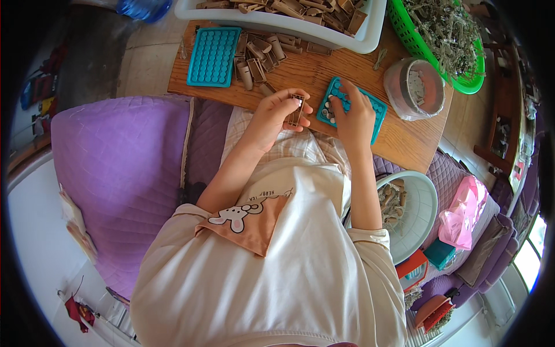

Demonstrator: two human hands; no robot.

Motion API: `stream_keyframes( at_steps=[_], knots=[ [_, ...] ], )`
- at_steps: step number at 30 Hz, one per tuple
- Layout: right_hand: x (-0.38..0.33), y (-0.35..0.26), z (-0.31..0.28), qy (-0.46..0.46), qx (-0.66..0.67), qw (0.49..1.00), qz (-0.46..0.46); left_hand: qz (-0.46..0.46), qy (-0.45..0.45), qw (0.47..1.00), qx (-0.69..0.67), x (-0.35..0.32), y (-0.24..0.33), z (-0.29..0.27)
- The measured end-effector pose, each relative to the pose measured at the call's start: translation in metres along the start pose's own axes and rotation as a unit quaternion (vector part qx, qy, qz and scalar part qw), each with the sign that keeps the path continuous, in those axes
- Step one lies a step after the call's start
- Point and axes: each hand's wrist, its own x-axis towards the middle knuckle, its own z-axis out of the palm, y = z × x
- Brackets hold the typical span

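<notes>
My left hand (276,118) is closed around a small brown plastic part (296,111), a narrow hollow piece with an open frame, held just off the table's near edge. A small pale spot shows by the thumb on it; I cannot make out what it is. My right hand (355,118) reaches over a teal moulded tray (378,109) on the table. Its thumb and forefinger are apart, bent down toward the tray. Beside the thumb, several small round silvery-white pieces (328,113) lie at the tray's left end. The fingertips' undersides are hidden.
Loose brown parts (257,61) lie heaped beside another teal tray (214,56) on the wooden table (324,65). Behind stands a white bin (370,43) of similar parts. To the right are a round tub (409,87), a green basket (469,87) and a pale bucket (425,199).
</notes>
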Motion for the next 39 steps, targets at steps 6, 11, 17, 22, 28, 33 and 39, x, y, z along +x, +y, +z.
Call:
stream_keyframes(
  at_steps=[6,11,17,22,28,33,39],
  knots=[
    [0.006,-0.001,0.006,-0.110,-0.152,0.981,-0.050,-0.013,-0.009,1.000,0.001,-0.003,-0.004,0.007],
    [0.005,-0.003,0.007,-0.079,-0.182,0.974,-0.113,-0.033,-0.021,0.999,-0.035,-0.003,-0.004,0.007],
    [0.004,-0.005,0.004,-0.118,-0.177,0.971,-0.105,-0.034,-0.022,0.999,-0.011,-0.002,-0.001,0.007],
    [-0.001,-0.028,-0.009,0.001,0.089,0.996,-0.021,-0.023,-0.032,0.999,0.030,-0.006,0.003,0.009],
    [-0.026,-0.040,-0.001,0.070,0.139,0.986,-0.065,-0.021,-0.079,0.996,0.034,-0.008,0.005,0.018],
    [-0.032,-0.038,-0.002,0.067,0.136,0.987,-0.052,-0.016,-0.087,0.994,0.062,-0.007,0.002,0.019],
    [-0.024,-0.033,-0.026,-0.107,0.188,0.976,-0.006,0.024,-0.104,0.980,0.171,-0.010,0.003,0.016]
  ],
)
